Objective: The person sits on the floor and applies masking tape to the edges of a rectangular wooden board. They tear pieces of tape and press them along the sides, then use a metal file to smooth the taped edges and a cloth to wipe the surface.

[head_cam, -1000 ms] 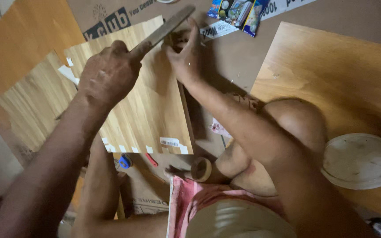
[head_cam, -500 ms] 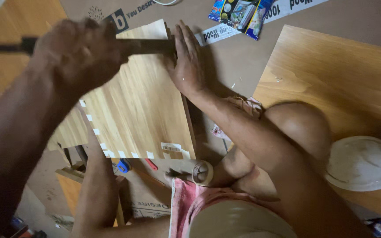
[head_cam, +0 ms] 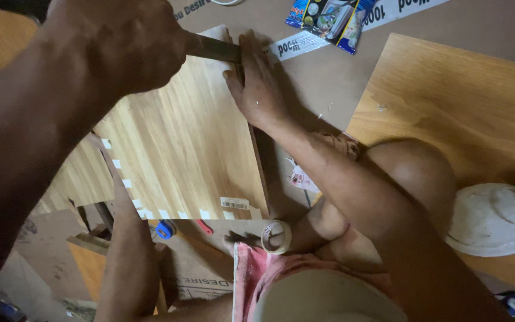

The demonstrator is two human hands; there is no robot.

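Note:
My left hand (head_cam: pixel 111 48) is clenched around a long flat metal tool (head_cam: pixel 216 49), whose blade lies level across the far corner of a wood-grain board (head_cam: pixel 180 149). My right hand (head_cam: pixel 257 83) lies flat on the board's right edge near that corner, fingers stretched out, touching the blade's tip. The board rests on the floor between my legs. My left forearm fills the left of the view and hides part of the board.
A second wood-grain panel (head_cam: pixel 448 101) lies at the right with a white helmet-like shell (head_cam: pixel 496 217) on it. A tape roll (head_cam: pixel 276 237) and a small blue object (head_cam: pixel 165 228) sit near my lap. A blue packet (head_cam: pixel 329 15) lies on the brown cardboard floor (head_cam: pixel 329 83).
My left hand has swung left and closer to the camera, bringing the tool from slanted to level across the board's corner. My right hand has stayed on the board's edge.

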